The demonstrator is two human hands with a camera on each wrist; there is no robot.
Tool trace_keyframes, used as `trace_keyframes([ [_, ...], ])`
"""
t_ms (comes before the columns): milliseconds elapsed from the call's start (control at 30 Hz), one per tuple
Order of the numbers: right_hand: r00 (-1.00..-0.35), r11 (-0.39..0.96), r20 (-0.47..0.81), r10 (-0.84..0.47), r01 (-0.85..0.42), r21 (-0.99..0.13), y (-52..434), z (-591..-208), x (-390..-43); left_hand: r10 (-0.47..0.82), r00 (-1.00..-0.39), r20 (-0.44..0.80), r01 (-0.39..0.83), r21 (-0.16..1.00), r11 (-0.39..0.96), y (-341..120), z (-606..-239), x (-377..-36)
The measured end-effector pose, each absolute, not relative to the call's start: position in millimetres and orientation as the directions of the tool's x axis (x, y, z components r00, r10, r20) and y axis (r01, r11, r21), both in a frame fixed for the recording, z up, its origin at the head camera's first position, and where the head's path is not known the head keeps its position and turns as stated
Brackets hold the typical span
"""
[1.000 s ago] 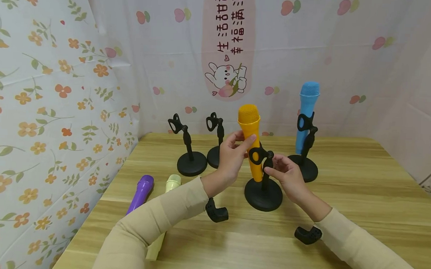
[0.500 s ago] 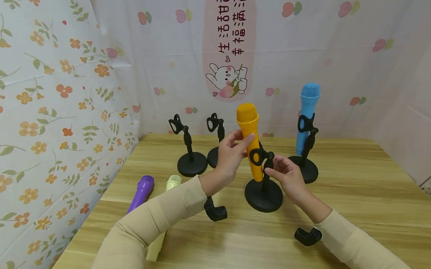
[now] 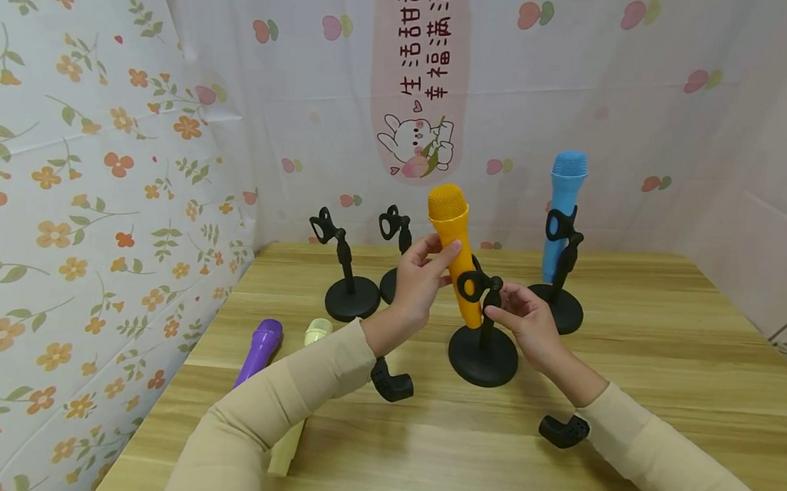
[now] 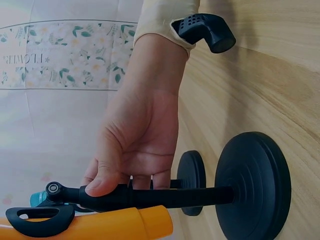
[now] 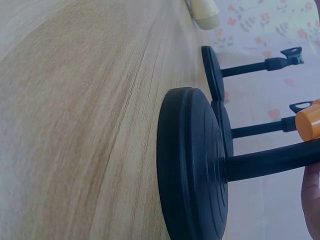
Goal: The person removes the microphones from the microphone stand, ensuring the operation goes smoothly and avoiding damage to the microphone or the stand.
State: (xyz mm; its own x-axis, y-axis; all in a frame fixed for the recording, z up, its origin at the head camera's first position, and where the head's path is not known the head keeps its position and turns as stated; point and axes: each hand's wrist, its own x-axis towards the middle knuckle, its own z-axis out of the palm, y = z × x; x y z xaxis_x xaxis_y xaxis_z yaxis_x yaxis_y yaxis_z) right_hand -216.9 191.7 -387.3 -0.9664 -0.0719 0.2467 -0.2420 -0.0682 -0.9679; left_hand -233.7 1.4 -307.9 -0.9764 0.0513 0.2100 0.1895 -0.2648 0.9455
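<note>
An orange-yellow microphone (image 3: 461, 270) leans to the left in the clip of a black tabletop microphone stand (image 3: 483, 356). My left hand (image 3: 420, 282) holds its body just below the head, thumb in front. With thumb and fingers, my right hand (image 3: 531, 326) grips the upper part of the stand's pole, just below the clip joint. The left wrist view shows this right hand (image 4: 145, 135) side-on, its thumb on the pole, and the microphone's lower end (image 4: 150, 222) past the clip. At the right wrist view's edge, part of the left hand (image 5: 311, 202) shows.
A blue microphone (image 3: 568, 181) stands clipped in another stand (image 3: 558, 310) at the back right. Two stands without microphones (image 3: 351, 299) (image 3: 389, 285) are at the back left. A purple microphone (image 3: 260, 348) and a cream microphone (image 3: 283, 449) lie left, partly behind my left sleeve.
The orange-yellow microphone's head has tipped slightly left and up, and its lower end has risen a little, with my left hand following. My right hand keeps its grip on the pole.
</note>
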Motion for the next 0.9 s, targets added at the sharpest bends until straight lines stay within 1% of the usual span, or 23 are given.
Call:
trace_keyframes([
  [367,-0.971,-0.067,0.230,-0.064,-0.225,-0.972,192.4,-387.6,-217.1,0.062,-0.977,0.203,0.177,0.941,-0.288,0.0,-305.2,-234.9],
  [600,-0.971,-0.070,0.229,-0.063,-0.225,-0.972,192.1,-386.3,-217.2,0.055,-0.978,0.203,0.174,0.926,-0.336,-1.3,-301.1,-235.5],
  [900,-0.972,-0.076,0.222,-0.076,-0.217,-0.973,192.9,-386.7,-216.7,0.056,-0.977,0.208,0.174,0.915,-0.365,-3.0,-299.3,-236.0],
])
